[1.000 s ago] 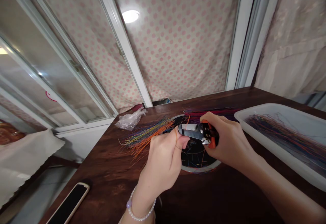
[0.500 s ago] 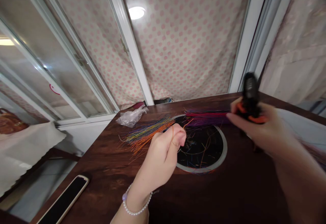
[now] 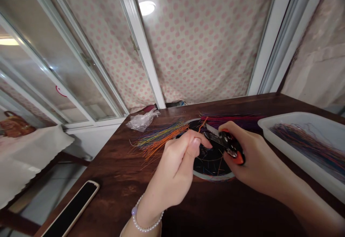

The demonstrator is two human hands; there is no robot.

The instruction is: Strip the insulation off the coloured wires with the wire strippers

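My left hand (image 3: pixel 179 161) is closed in a pinch on a thin orange wire (image 3: pixel 202 124) whose end sticks up past my fingertips. My right hand (image 3: pixel 249 158) grips a pair of orange-and-black wire strippers (image 3: pixel 226 142), the metal jaws pointing left toward the wire end. Both hands hover over a round black opening with a metal rim (image 3: pixel 212 176) in the dark wooden table (image 3: pixel 121 172). Short wire scraps lie inside the opening.
A fan of orange, yellow and blue wires (image 3: pixel 159 138) lies left of the opening; red and purple wires (image 3: pixel 231 119) lie behind it. A white tray (image 3: pixel 296 150) with more wires stands at right. A phone (image 3: pixel 71 210) lies near the left edge, a crumpled plastic bag (image 3: pixel 141 120) beyond.
My right hand swung out to the right with the strippers raised, then came back to the wire in my left hand. The left hand stayed in place, still pinching the wire.
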